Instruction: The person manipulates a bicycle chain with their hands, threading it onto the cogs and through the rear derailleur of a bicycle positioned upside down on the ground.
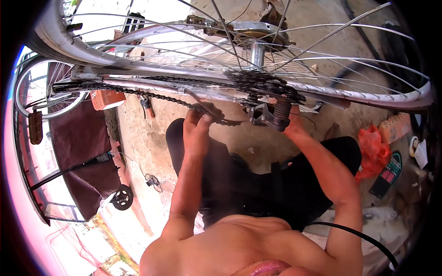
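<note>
Bare chest and shoulders (pixel 248 234) lie nearest, with two forearms (pixel 189 172) reaching away to one spoked bicycle wheel (pixel 56 33) at the far side. One dark chain (pixel 161 96) runs from the left toward the toothed gears (pixel 262 85) near the wheel's middle. The left hand (pixel 197 126) pinches the chain between thumb and fingers, a short length trailing to its right. The right hand (pixel 294 123) is beside the one gear changer (pixel 271 115), its fingers mostly hidden, so I cannot tell whether it grips. No readable writing stands out; one orange box (pixel 107 100) at left carries marks too small to read. Beside it lies one orange-handled tool (pixel 149 112). At right are one red plastic bag (pixel 373 154), one brick (pixel 395 128) and one dark, green-edged object (pixel 386 177). Another spoked wheel (pixel 20 92) stands far left.
</note>
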Available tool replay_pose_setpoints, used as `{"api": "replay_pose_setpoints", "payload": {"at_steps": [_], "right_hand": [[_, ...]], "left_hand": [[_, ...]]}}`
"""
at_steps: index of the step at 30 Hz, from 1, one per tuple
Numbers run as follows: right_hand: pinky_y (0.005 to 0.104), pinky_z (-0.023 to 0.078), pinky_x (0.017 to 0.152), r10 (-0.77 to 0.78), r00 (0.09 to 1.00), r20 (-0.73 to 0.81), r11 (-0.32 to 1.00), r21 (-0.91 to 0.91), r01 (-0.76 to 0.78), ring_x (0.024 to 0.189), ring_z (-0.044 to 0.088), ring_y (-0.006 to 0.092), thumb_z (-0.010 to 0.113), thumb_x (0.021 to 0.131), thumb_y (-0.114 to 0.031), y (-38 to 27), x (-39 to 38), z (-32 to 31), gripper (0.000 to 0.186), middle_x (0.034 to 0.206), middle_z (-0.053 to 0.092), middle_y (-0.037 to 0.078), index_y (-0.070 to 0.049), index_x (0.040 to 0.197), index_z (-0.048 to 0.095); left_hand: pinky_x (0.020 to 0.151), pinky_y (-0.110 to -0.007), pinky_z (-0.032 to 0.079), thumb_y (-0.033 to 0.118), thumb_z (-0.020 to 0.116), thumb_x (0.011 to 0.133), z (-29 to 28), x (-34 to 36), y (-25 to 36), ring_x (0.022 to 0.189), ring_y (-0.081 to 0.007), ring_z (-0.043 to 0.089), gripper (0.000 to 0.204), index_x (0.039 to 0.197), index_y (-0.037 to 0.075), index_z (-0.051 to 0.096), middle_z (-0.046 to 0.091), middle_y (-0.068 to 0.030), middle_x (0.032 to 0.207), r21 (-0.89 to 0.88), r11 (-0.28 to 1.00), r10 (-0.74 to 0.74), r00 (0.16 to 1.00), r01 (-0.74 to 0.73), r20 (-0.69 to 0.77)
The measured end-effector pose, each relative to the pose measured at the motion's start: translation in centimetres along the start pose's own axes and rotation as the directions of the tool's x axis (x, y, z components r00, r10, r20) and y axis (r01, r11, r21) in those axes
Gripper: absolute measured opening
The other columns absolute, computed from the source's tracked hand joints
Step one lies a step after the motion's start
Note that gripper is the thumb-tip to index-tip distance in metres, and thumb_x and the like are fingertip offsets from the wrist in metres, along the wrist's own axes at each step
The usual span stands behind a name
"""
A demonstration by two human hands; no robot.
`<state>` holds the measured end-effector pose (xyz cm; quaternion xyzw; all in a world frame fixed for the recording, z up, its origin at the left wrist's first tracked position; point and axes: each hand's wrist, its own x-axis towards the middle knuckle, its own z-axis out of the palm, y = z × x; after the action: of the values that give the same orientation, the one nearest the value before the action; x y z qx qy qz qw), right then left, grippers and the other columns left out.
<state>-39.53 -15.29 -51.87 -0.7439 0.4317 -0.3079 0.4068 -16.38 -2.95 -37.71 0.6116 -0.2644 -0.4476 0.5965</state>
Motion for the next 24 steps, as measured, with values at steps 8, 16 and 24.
{"api": "replay_pose_setpoints", "payload": {"at_steps": [8, 16, 24], "right_hand": [[0.0417, 0.049, 0.094, 0.010, 0.999, -0.040, 1.000, -0.022, -0.011, 0.108, 0.061, 0.0353, 0.070, 0.089, -0.018, -1.7, 0.3, -1.1, 0.027, 0.111, 0.065, 0.013, -0.006, 0.112, 0.062], [0.0417, 0.048, 0.093, 0.222, 0.975, 0.022, 0.939, 0.263, -0.219, 0.106, 0.060, 0.0358, 0.069, 0.088, -0.020, -2.1, 0.2, -0.5, 0.028, 0.110, 0.064, 0.014, -0.006, 0.111, 0.061], [0.0409, 0.046, 0.092, 0.346, 0.935, 0.082, 0.853, 0.387, -0.350, 0.103, 0.059, 0.0350, 0.065, 0.091, -0.018, -1.9, 0.3, -0.9, 0.024, 0.106, 0.064, 0.015, -0.004, 0.110, 0.060]], "left_hand": [[0.095, -0.044, 0.053, 0.013, 0.064, 0.094, 1.6, 0.0, -3.4, 0.100, -0.0312, 0.068, 0.036, 0.123, -0.004, 0.052, 0.067, -0.0183, 0.109, -0.288, 0.949, -0.107, 0.989, 0.132, 0.100], [0.090, -0.040, 0.052, 0.019, 0.059, 0.097, 3.0, 1.6, -5.1, 0.099, -0.0277, 0.066, 0.039, 0.123, -0.009, 0.056, 0.066, -0.0189, 0.110, -0.331, 0.877, -0.305, 0.936, 0.348, 0.176], [0.084, -0.035, 0.054, 0.016, 0.053, 0.097, 4.7, 1.7, -4.8, 0.095, -0.0237, 0.068, 0.027, 0.115, -0.002, 0.061, 0.069, -0.0119, 0.108, -0.272, 0.840, -0.415, 0.879, 0.469, 0.235]]}}
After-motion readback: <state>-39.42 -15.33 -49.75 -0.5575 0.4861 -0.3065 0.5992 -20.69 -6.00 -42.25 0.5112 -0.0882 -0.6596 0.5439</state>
